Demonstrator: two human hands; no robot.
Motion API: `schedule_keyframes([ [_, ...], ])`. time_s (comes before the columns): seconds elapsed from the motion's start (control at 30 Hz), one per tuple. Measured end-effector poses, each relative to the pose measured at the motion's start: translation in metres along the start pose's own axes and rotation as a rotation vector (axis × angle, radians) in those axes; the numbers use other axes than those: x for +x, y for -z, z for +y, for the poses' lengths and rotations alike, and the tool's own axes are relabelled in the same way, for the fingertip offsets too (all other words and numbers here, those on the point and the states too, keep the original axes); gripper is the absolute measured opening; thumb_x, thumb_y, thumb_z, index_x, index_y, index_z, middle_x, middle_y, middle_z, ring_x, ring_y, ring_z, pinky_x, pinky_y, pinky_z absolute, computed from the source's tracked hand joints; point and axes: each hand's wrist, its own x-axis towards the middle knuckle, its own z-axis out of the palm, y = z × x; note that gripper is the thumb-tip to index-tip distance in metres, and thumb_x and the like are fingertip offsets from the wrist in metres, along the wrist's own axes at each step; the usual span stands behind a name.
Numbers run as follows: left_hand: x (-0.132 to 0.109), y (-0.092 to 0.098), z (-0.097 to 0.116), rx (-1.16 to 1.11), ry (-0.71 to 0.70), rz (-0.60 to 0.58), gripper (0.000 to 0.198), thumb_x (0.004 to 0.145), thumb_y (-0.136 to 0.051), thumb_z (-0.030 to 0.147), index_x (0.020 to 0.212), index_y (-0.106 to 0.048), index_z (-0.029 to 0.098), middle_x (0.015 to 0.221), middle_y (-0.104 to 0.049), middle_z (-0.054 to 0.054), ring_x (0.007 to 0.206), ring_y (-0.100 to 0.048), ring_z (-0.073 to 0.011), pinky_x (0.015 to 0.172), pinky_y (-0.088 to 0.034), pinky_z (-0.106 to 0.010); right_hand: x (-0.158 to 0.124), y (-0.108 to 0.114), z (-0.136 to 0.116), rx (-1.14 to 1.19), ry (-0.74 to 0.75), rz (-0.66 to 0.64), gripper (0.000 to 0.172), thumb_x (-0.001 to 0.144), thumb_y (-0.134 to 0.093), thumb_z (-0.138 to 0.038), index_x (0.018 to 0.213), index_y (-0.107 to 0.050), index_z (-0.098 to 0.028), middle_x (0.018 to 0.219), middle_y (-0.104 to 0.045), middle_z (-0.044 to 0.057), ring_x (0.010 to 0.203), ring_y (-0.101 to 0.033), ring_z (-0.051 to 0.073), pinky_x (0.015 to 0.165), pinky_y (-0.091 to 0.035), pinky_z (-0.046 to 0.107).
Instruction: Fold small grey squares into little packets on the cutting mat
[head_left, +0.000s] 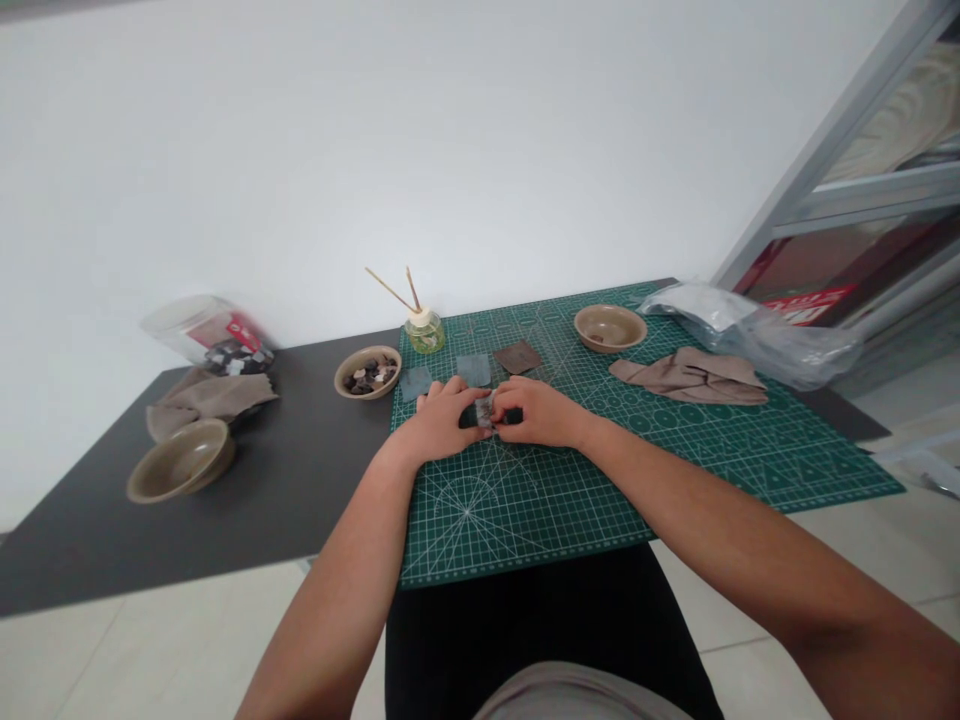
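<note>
On the mat [540, 510], your left hand [441, 424] and right hand [541, 410] pinch a grey piece [484, 411]; likely light, pliable; hold its edges.

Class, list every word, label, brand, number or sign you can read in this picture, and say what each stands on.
No text reads clearly.
Red label on the clear jar: too blurred.
Pale marks on the red strip at right: too blurred.
Green mat: edge markings too small.
</note>
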Motion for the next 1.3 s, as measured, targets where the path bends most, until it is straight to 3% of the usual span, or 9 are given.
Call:
schedule_keyframes([
  [0.2, 0.000, -0.001, 0.000, 0.001, -0.001, -0.001, 0.056, 0.082, -0.059, 0.041, 0.136, -0.050, 0.035, 0.123, -0.051, -0.008, 0.111, -0.046, -0.0321, 0.092, -0.040, -0.050, 0.001, -0.002, 0.005, -0.065, -0.071, 0.088, 0.005, 0.079, -0.066, -0.016, 0.075, -0.065, -0.019, 0.082, -0.062, 0.003, 0.086, -0.055, 0.019, 0.081, -0.042, 0.032],
  [0.47, 0.000, 0.001, 0.002, -0.009, 0.005, -0.005, 0.056, 0.081, -0.060, 0.042, 0.136, -0.051, 0.033, 0.122, -0.052, -0.009, 0.111, -0.046, -0.0333, 0.091, -0.041, -0.051, -0.002, 0.000, 0.009, -0.069, -0.055, 0.040, 0.007, 0.076, -0.072, -0.016, 0.075, -0.066, -0.019, 0.084, -0.067, 0.002, 0.086, -0.057, 0.019, 0.081, -0.043, 0.032],
  [0.6, 0.000, 0.001, 0.002, -0.014, 0.022, -0.008, 0.056, 0.081, -0.060, 0.042, 0.136, -0.051, 0.034, 0.123, -0.051, -0.009, 0.112, -0.046, -0.0331, 0.094, -0.040, -0.052, 0.001, -0.003, 0.010, -0.122, -0.075, 0.087, 0.004, 0.082, -0.068, -0.016, 0.078, -0.069, -0.019, 0.089, -0.072, 0.004, 0.089, -0.056, 0.021, 0.083, -0.042, 0.034],
  [0.73, 0.001, 0.001, 0.002, -0.027, 0.020, -0.009, 0.051, 0.081, -0.060, 0.040, 0.131, -0.054, 0.033, 0.121, -0.052, -0.008, 0.113, -0.046, -0.0335, 0.094, -0.040, -0.053, 0.006, -0.006, 0.002, -0.087, -0.037, 0.032, 0.005, 0.084, -0.068, -0.019, 0.080, -0.071, -0.020, 0.091, -0.074, 0.005, 0.087, -0.058, 0.020, 0.086, -0.041, 0.037],
  [0.87, 0.001, 0.001, 0.001, -0.030, 0.010, -0.006, 0.054, 0.081, -0.061, 0.040, 0.134, -0.052, 0.034, 0.121, -0.052, -0.008, 0.113, -0.047, -0.0342, 0.093, -0.040, -0.052, 0.004, -0.002, -0.003, -0.030, 0.015, -0.017, 0.007, 0.079, -0.072, -0.017, 0.073, -0.069, -0.020, 0.084, -0.072, 0.001, 0.079, -0.057, 0.017, 0.086, -0.040, 0.035],
  [0.97, 0.000, 0.001, 0.002, -0.024, 0.017, -0.009, 0.056, 0.082, -0.060, 0.042, 0.136, -0.051, 0.034, 0.122, -0.052, -0.009, 0.113, -0.047, -0.0339, 0.093, -0.040, -0.052, 0.000, 0.000, 0.002, -0.065, -0.002, 0.019, 0.009, 0.074, -0.075, -0.016, 0.070, -0.068, -0.019, 0.080, -0.068, 0.001, 0.079, -0.054, 0.017, 0.083, -0.040, 0.033],
  [1.13, 0.001, 0.000, 0.002, -0.023, 0.013, -0.004, 0.055, 0.082, -0.060, 0.040, 0.135, -0.051, 0.033, 0.123, -0.052, -0.009, 0.113, -0.046, -0.0340, 0.093, -0.040, -0.054, 0.003, -0.005, 0.010, -0.142, -0.068, 0.092, 0.006, 0.080, -0.071, -0.020, 0.075, -0.071, -0.018, 0.079, -0.065, 0.004, 0.083, -0.052, 0.019, 0.080, -0.039, 0.033],
  [1.3, 0.001, 0.000, 0.000, -0.026, 0.017, -0.002, 0.055, 0.081, -0.062, 0.039, 0.135, -0.052, 0.033, 0.121, -0.052, -0.009, 0.113, -0.046, -0.0347, 0.092, -0.040, -0.053, 0.006, -0.006, 0.003, -0.093, -0.003, 0.012, 0.005, 0.083, -0.071, -0.022, 0.079, -0.072, -0.019, 0.083, -0.068, 0.004, 0.085, -0.054, 0.019, 0.081, -0.040, 0.033],
])
